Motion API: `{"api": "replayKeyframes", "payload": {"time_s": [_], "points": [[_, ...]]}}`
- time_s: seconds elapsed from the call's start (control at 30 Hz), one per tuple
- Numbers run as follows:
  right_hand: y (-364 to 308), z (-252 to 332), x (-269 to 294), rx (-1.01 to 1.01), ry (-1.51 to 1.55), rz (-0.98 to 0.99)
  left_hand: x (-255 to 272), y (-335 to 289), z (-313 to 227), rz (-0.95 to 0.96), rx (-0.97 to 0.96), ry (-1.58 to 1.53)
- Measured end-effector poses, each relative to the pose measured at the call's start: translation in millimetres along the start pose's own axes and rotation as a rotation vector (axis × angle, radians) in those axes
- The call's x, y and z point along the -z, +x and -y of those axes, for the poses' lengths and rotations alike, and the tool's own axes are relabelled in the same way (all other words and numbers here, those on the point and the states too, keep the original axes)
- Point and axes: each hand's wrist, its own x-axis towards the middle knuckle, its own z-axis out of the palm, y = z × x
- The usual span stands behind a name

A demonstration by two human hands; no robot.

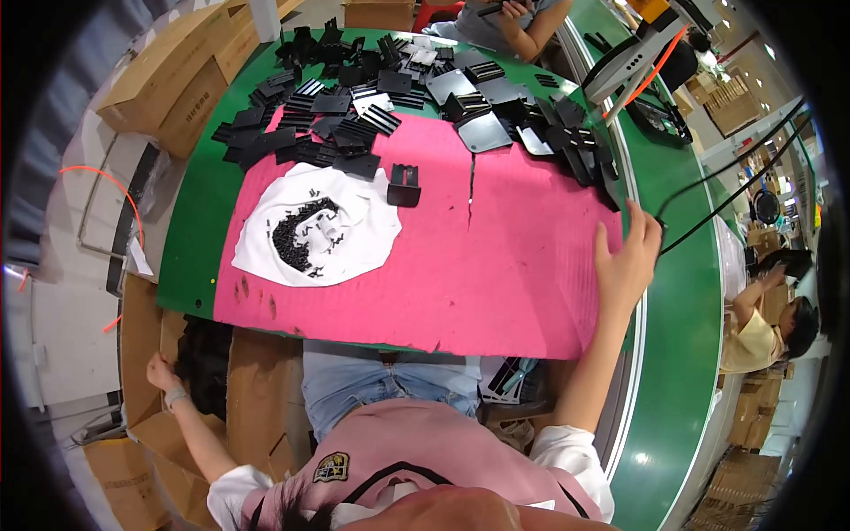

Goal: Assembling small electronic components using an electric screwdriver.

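Observation:
My right hand [627, 258] is at the right edge of a pink mat [513, 265], thumb and forefinger spread apart. Its outer fingers are beside the end of a black cable [686, 232]; whether they touch it I cannot tell. Down at the left, my left hand [163, 373] is at an open cardboard box [257, 376] with dark contents; its fingers are curled, and what they may hold is too small to make out. On the mat lies a white cloth [367, 243] with a heap of small black pieces [288, 243]. A single black bracket [405, 188] sits next to the cloth.
Many black ribbed brackets [332, 104] are piled along the far side of the green table [190, 239]. A metal rail [630, 354] runs along the right, beside a green strip [673, 372]. Closed cartons [168, 88] stand at left; another person's hand [512, 13] is at the far side.

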Motion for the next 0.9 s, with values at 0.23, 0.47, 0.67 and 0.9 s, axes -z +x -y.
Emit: {"api": "replayKeyframes", "payload": {"time_s": [0.23, 0.47, 0.67, 0.9], "points": [[21.8, 70.1, -39.0, 0.225, 0.263, 0.196, -60.3, -30.3, -24.8, -0.110, 0.156, -0.187], [67.1, 124.6, -138.9, 0.206, 0.162, 0.388, -178.5, -170.8, -293.1, 0.379, -0.473, -0.178], [68.3, 134.7, -146.6, 0.173, 0.162, 0.322, -255.4, -288.9, -392.5, 1.138, -1.291, 0.164], [58.4, 165.1, -75.5, 0.176, 0.629, 0.179, -292.1, -328.6, -389.8, 1.368, -0.510, -0.207]]}}
